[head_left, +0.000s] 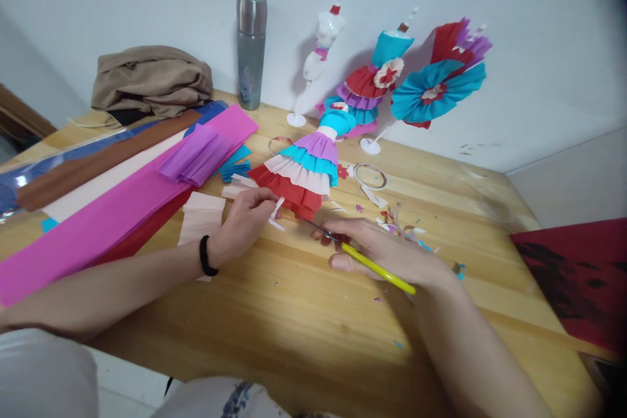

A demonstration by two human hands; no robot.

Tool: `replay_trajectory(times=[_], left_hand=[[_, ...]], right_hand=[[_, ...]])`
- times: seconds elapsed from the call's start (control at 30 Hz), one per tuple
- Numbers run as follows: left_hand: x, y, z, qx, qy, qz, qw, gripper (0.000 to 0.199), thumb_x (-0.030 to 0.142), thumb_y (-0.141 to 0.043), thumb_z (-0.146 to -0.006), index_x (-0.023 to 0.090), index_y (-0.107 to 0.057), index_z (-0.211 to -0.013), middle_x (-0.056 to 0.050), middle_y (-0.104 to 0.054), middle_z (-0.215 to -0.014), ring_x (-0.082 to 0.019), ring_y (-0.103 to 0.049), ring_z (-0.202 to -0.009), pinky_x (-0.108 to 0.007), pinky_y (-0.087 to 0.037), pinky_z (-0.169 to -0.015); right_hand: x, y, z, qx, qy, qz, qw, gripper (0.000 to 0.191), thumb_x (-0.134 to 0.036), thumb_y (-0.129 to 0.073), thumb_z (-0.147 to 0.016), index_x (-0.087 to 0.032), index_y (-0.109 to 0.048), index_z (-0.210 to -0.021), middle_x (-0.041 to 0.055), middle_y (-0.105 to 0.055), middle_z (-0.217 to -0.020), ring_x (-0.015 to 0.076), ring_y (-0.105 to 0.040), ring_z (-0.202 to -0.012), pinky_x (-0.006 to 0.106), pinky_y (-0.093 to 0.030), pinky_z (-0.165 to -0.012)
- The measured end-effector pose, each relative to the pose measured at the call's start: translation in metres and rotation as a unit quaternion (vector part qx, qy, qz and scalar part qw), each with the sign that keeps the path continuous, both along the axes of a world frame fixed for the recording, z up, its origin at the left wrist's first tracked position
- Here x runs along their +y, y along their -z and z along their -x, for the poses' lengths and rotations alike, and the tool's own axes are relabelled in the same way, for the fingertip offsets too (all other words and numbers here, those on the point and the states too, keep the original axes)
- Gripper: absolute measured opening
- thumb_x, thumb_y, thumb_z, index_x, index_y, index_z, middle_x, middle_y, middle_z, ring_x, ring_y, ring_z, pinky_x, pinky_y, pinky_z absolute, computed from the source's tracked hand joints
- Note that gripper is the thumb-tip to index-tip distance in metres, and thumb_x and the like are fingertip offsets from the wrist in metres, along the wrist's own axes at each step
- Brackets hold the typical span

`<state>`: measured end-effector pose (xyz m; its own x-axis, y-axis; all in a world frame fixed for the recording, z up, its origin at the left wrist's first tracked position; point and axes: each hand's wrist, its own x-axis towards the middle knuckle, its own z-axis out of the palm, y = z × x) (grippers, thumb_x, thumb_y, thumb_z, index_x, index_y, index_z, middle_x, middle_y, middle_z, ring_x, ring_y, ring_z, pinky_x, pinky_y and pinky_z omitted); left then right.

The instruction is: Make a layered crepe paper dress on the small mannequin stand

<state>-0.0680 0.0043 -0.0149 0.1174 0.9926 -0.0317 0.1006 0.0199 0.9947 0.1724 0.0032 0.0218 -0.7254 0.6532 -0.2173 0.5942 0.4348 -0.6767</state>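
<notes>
A small paper dress [313, 157] with blue, purple, white and red ruffles lies tilted on the table, its red hem toward me. My left hand [247, 219], with a black band at the wrist, pinches a thin white strip [278, 209] at the hem's lower left. In my right hand [367, 241] are scissors with a yellow handle [379, 269]. Their dark blades point left, just below the red hem. Whether the blades touch the strip cannot be made out. The fingertips of the right hand are partly hidden beside the hem.
Crepe paper strips [122, 199] cover the table's left side. A folded brown cloth [151, 81], a grey flask [251, 52] and dress forms [328, 29] stand along the wall. Tape rings [369, 176] and paper scraps lie right of the dress; a red sheet [578, 274] is far right.
</notes>
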Motion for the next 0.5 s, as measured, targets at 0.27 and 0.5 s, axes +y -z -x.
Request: replay_trajectory(times=[0.27, 0.5], left_hand=[[-0.006, -0.003, -0.004, -0.062, 0.008, 0.071, 0.996, 0.013, 0.027, -0.061, -0.069, 0.015, -0.062, -0.064, 0.001, -0.06, -0.064, -0.012, -0.053, -0.062, -0.025, -0.044, -0.061], [-0.006, -0.001, -0.008, -0.117, -0.036, 0.166, 0.978, 0.013, 0.027, -0.068, -0.062, 0.016, -0.064, -0.057, -0.002, -0.063, -0.06, -0.013, -0.054, -0.06, -0.026, -0.043, -0.064]], right_hand=[[-0.001, -0.01, -0.002, -0.014, -0.007, 0.022, 1.0, 0.056, -0.068, -0.049, -0.09, -0.016, -0.064, -0.1, 0.0069, -0.063, -0.089, 0.0198, -0.057, -0.079, 0.032, -0.045, -0.07], [-0.003, -0.018, -0.009, -0.094, 0.002, 0.044, 0.995, 0.055, -0.071, -0.047, -0.088, -0.018, -0.06, -0.086, 0.0049, -0.061, -0.082, 0.0184, -0.055, -0.073, 0.03, -0.041, -0.064]])
